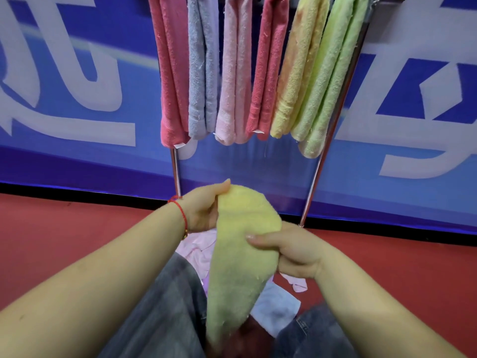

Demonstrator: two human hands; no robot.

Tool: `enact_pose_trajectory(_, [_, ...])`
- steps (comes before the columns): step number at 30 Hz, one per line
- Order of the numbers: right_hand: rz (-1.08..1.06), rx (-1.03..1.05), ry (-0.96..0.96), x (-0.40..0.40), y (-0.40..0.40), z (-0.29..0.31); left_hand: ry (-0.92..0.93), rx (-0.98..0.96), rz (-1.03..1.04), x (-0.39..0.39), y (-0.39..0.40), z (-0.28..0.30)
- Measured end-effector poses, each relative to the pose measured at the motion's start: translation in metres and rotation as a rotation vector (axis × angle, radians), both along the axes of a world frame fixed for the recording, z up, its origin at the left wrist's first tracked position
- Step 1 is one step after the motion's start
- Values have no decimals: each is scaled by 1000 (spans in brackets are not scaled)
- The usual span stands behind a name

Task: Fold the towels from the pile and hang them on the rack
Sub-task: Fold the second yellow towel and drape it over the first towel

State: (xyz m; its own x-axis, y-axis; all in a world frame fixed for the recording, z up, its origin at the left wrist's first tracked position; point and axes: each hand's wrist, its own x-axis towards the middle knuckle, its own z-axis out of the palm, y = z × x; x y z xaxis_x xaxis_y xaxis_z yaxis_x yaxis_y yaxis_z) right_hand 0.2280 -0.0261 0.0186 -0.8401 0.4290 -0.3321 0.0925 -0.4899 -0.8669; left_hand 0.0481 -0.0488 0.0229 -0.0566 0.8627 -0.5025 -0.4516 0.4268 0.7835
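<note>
Both hands are gripping the yellow towel (240, 244); left hand (204, 210) pinching its top, right hand (289, 251) its side; it's hanging lengthwise, probably folded, below the rack (327, 140).

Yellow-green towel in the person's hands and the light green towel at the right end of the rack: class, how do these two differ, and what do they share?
1. The yellow-green towel is held by the left hand and right hand; the light green towel hangs on the rack, untouched.
2. The held towel sits low over the person's lap; the hung towel is high among its neighbours.
3. The held towel looks yellower.
Both are fluffy, pale and doubled lengthwise.
</note>
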Motion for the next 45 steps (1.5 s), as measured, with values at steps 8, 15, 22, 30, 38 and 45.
enact_pose_trajectory(8, [-332, -144, 50, -3, 35, 30, -82, 29, -314, 28, -19, -35])
enact_pose_trajectory(15, [-478, -243, -12, 11, 53, 10, -56, 168, -293, 19, -19, -11])
enact_pose_trajectory(22, [-259, -125, -239, 17, 40, -15, -33, 266, -131, 15, -8, 26])
enact_pose_trajectory(30, [-427, 613, -288, 5, 35, -8, 6, 230, -100, 4, -1, 48])
enact_pose_trajectory(38, [-568, 1127, -116, -23, 13, 44, 73, 186, -234, -2, -1, 70])
enact_pose_trajectory(45, [-578, 1244, -157, -24, 14, 72, 197, 169, -234, -16, -3, 91])
